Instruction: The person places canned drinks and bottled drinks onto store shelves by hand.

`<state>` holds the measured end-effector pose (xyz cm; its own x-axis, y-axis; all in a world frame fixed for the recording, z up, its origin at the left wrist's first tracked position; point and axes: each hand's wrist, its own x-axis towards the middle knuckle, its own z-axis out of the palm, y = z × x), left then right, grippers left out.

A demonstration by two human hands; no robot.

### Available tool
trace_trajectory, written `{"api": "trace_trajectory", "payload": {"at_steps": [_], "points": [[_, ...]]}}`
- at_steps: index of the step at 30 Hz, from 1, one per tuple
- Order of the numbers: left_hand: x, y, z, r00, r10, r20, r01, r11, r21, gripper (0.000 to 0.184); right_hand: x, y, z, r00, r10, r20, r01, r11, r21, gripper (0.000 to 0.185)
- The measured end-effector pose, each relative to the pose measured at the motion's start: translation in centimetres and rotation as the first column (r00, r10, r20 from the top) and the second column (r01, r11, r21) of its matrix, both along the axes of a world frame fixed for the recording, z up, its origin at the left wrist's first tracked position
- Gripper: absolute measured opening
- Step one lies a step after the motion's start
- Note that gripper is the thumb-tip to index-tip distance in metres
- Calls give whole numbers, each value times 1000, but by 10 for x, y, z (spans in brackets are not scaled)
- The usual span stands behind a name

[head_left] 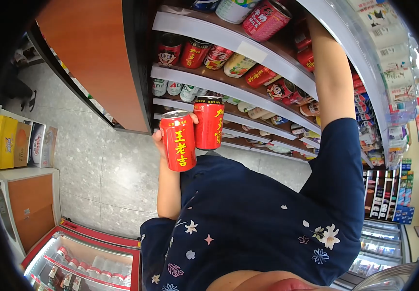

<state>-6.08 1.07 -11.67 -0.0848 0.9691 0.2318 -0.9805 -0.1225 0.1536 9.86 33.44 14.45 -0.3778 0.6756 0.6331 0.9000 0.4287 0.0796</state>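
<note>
My left hand (160, 139) is closed around two red drink cans, held out over the floor beside the shelves. The nearer can (179, 145) has yellow characters reading 王老吉. Just behind it and to the right is a can with a black top band (209, 123), marked 加多寶. Most of my left palm is hidden behind the cans. My right forearm (334, 72) reaches up between two shelf levels, near more red cans (306, 58). The shelf edge and shadow hide my right hand, so its fingers and anything in them do not show.
Shelves with white edges (195, 80) hold rows of cans, with a pink milk drink can (266, 20) at the top. A wooden panel (93, 58) stands left of them. Lower left are a red-framed drinks cooler (98, 237) and a cabinet (30, 194) with boxes.
</note>
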Motion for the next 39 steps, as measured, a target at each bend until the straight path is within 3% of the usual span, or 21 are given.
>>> {"api": "trace_trajectory", "payload": {"at_steps": [1, 4, 13, 19, 25, 28, 33, 39], "points": [[-2, 2, -3, 998, -50, 39, 48, 997, 52, 86, -1, 1, -1, 1000, -1, 0, 1, 1000, -3, 41], [3, 3, -6, 996, 14, 86, -12, 1000, -20, 87, -1, 2, -4, 1000, -6, 7, 7, 1000, -11, 41], [0, 3, -5, 996, -78, 53, 76, 996, 49, 88, 1, 2, -11, 1000, -28, 5, 29, 999, -19, 41], [-2, 0, -3, 998, -45, 36, 46, 999, -13, 89, 1, 1, -10, 999, -37, -12, 37, 999, -8, 41], [-5, 2, -11, 994, -113, 7, 113, 993, 46, 86, 3, 0, -9, 999, -41, -30, 41, 999, 19, 40], [0, 1, -5, 996, -40, -74, 39, 999, -18, 86, 5, 2, -8, 999, -41, -33, 43, 998, 45, 40], [0, 1, -13, 984, -160, -74, 164, 985, 54, 88, 7, 4, -7, 998, -54, -42, 58, 995, 87, 40], [8, -8, -21, 976, -112, -186, 105, 993, -47, 85, 9, 0, -10, 996, -65, -57, 72, 989, 133, 40]]}}
